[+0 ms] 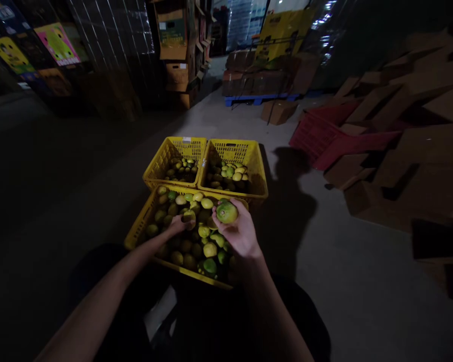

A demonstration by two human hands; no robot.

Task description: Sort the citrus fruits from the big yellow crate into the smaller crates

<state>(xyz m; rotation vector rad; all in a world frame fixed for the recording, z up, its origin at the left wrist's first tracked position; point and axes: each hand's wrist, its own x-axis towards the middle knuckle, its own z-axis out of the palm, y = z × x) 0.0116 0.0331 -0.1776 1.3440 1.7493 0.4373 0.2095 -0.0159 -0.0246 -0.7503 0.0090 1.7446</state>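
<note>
A green-yellow lemon rests in the fingers of my right hand, raised above the near yellow crate. My left hand reaches into that crate, its fingers around another lemon; shadow partly hides this grip. Many lemons, from yellow to dark green, fill the crate around both hands, among them a yellow one and a green one.
Two more yellow crates, left and right, stand just beyond, each with lemons low inside. A red crate and heaped cardboard boxes lie on the right. Farther back is a blue pallet loaded with boxes.
</note>
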